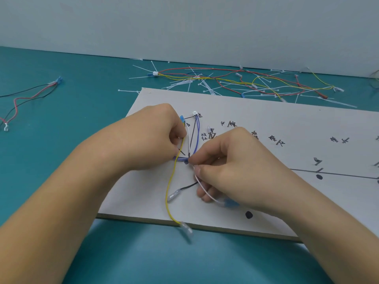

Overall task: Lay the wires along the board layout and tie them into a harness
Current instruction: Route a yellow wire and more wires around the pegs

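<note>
Purple wires (pixel 197 132) run from a white connector (pixel 194 114) down to a bunch at the left end of the board (pixel 287 124), where they bend left under the left hand (pixel 155 136). That hand is clenched, pinching a yellow wire (pixel 171 181) and a white one just below a blue connector (pixel 181 118). The right hand (pixel 231 160) pinches the bunch between thumb and forefinger, and a pale wire (pixel 205 191) passes through its curled fingers. The yellow wire crosses the board's near edge, its clear terminal (pixel 187 230) hanging past it over the table (pixel 71 68). A black wire (pixel 189 185) ends well inside that edge. The board's right half lies bare but for inked lines and marks. Beyond its far edge lie loose wires (pixel 246 83) and zip ties (pixel 194 83) near the wall. Red and black wires (pixel 30 95) lie well apart on the left.
</note>
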`<act>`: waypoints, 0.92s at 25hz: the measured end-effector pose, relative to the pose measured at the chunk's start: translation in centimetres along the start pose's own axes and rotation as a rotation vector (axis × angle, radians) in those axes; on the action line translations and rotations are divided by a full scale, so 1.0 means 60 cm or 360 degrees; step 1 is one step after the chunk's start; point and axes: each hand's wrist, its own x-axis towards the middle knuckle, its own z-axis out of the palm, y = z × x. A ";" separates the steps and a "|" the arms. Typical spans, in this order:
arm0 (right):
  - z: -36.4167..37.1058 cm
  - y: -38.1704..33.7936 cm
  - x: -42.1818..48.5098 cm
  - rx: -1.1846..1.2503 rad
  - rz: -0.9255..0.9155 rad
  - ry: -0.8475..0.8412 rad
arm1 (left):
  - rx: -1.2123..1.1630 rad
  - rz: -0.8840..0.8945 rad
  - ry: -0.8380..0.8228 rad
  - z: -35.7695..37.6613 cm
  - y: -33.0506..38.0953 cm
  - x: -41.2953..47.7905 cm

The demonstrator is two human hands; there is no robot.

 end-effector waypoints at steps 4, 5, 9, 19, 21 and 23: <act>0.000 0.007 0.006 -0.0245 -0.0157 0.0054 | 0.0226 0.0035 -0.0096 -0.006 0.006 -0.009; -0.001 0.007 0.007 -0.0328 -0.0199 0.0060 | 0.0259 0.0060 -0.0111 -0.007 0.009 -0.007; -0.005 0.007 0.006 -0.0352 -0.0304 0.0032 | 0.0192 0.0202 -0.0163 -0.011 0.000 -0.003; 0.001 0.015 0.005 -0.0554 -0.0476 0.0087 | -0.0284 0.0521 -0.0099 0.003 -0.031 -0.009; -0.002 0.014 0.005 -0.0594 -0.0503 0.0087 | -0.0330 0.0529 -0.0081 0.006 -0.031 -0.008; -0.005 0.013 0.004 -0.0601 -0.0500 0.0081 | -0.0332 0.0544 -0.0079 0.009 -0.031 -0.006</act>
